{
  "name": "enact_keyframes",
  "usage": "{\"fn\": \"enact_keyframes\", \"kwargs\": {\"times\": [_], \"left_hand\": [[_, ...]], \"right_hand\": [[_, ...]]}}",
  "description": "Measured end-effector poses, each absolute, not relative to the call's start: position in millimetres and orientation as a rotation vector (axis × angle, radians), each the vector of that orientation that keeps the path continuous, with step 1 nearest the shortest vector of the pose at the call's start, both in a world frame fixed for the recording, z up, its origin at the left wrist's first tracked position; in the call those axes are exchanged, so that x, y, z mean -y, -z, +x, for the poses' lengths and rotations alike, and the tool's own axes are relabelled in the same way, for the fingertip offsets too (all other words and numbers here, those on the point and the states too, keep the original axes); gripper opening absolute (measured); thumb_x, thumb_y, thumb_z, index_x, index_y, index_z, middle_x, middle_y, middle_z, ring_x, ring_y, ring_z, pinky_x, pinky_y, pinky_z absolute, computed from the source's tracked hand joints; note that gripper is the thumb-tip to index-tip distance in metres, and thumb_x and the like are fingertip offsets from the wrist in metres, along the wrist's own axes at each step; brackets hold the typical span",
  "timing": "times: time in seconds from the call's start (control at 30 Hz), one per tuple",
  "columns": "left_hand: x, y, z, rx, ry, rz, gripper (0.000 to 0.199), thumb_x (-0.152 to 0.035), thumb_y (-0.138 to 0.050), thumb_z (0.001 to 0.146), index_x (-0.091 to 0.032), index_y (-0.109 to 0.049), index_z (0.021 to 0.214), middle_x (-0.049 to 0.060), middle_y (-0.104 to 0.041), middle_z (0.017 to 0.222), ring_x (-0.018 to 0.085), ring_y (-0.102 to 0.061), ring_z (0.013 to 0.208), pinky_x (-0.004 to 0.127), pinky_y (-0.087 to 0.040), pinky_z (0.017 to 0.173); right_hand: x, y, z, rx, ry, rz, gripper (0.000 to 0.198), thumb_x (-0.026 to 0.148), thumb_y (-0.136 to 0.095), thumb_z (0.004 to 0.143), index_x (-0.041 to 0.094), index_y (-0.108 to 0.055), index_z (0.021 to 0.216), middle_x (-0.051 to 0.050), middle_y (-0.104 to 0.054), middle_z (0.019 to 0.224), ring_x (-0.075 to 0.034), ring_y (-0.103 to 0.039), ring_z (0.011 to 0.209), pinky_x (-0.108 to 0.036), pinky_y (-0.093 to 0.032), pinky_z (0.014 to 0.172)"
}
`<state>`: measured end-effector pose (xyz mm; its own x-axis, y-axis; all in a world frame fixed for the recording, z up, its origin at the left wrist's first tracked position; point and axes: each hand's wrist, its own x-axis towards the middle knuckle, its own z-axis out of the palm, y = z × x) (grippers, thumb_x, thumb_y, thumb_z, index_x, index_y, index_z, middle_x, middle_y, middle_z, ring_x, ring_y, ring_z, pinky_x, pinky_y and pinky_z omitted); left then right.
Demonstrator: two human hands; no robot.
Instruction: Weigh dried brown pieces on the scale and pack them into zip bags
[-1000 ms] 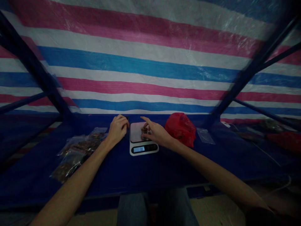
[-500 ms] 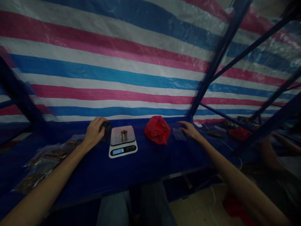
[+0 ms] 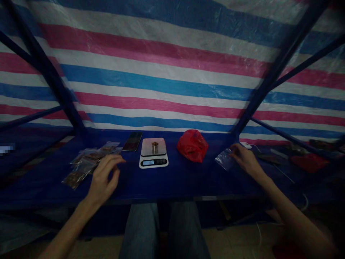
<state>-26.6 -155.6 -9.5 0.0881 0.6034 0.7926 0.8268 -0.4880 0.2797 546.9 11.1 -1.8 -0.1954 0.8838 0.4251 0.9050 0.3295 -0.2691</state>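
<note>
Between the fingers of my right hand (image 3: 244,158) is the edge of a small clear zip bag (image 3: 224,159), which looks flat and unfilled. My left hand (image 3: 105,177) hovers near the table's front left, fingers curved and apart, holding nothing. A white digital scale (image 3: 153,162) stands in the middle with its display lit. On its plate sits a small metal cup (image 3: 155,147) with brown bits at the top. To the right of the scale rests a crumpled red plastic bag (image 3: 192,145), its contents hidden.
Left of the scale lies a dark phone (image 3: 132,141). Several filled clear zip bags (image 3: 85,165) are piled beside my left hand. Blue metal posts (image 3: 257,93) frame the blue table (image 3: 172,183). A white plug (image 3: 245,145) with a cable lies beyond my right hand.
My left hand has left the phone and come back toward me. My right hand has taken hold of the clear zip bag and lifted its edge. The camera view has turned left.
</note>
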Motion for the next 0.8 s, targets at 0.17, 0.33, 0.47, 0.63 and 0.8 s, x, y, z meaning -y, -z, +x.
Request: {"fn": "enact_keyframes", "kwargs": {"times": [0.17, 0.33, 0.47, 0.63, 0.8], "left_hand": [[228.2, 78.7, 40.6, 1.444, 1.436, -2.279, 0.03, -0.003, -0.05, 0.089, -0.026, -0.065, 0.099, 0.002, -0.073, 0.093, 0.019, -0.07, 0.093, 0.036, -0.055, 0.092], [249.2, 80.2, 95.1, 1.601, 1.422, -2.552, 0.056, -0.013, -0.06, 0.089, -0.033, -0.051, 0.14, 0.007, -0.07, 0.126, 0.022, -0.069, 0.114, 0.034, -0.059, 0.094], [236.5, 36.4, 96.4, 1.777, 1.144, -2.897, 0.107, -0.033, -0.082, 0.078, -0.037, -0.015, 0.162, 0.011, -0.046, 0.158, 0.031, -0.05, 0.141, 0.048, -0.05, 0.112], [205.4, -11.7, 63.4, 1.765, 0.947, -3.003, 0.087, -0.014, -0.064, 0.088, -0.043, -0.023, 0.159, 0.003, -0.046, 0.158, 0.024, -0.047, 0.144, 0.05, -0.043, 0.119], [177.7, -38.1, 35.4, 1.626, 0.943, -2.816, 0.056, -0.01, -0.051, 0.094, -0.033, -0.044, 0.145, 0.007, -0.06, 0.14, 0.024, -0.056, 0.131, 0.047, -0.047, 0.111]], "right_hand": [[55.5, 1.1, 528.6, 2.075, 0.162, -1.395, 0.034, 0.054, -0.054, 0.094, 0.023, -0.065, 0.088, -0.01, -0.073, 0.084, -0.028, -0.071, 0.075, -0.039, -0.056, 0.07], [126.6, -12.2, 443.8, 2.252, 0.165, -0.987, 0.014, 0.028, -0.055, 0.099, 0.024, -0.066, 0.107, -0.006, -0.075, 0.095, -0.021, -0.075, 0.082, -0.031, -0.062, 0.071], [162.8, -15.7, 358.4, 2.426, 0.121, -0.667, 0.02, 0.007, -0.05, 0.096, 0.019, -0.063, 0.106, -0.008, -0.076, 0.102, -0.02, -0.075, 0.091, -0.03, -0.062, 0.077], [165.1, -22.5, 286.5, 2.482, -0.014, -0.507, 0.02, 0.007, -0.048, 0.096, 0.02, -0.061, 0.105, -0.012, -0.075, 0.115, -0.025, -0.072, 0.107, -0.036, -0.063, 0.083], [150.5, -27.9, 246.6, 2.435, -0.066, -0.48, 0.026, 0.008, -0.048, 0.096, 0.018, -0.059, 0.117, -0.014, -0.071, 0.127, -0.025, -0.067, 0.119, -0.041, -0.059, 0.097]]}}
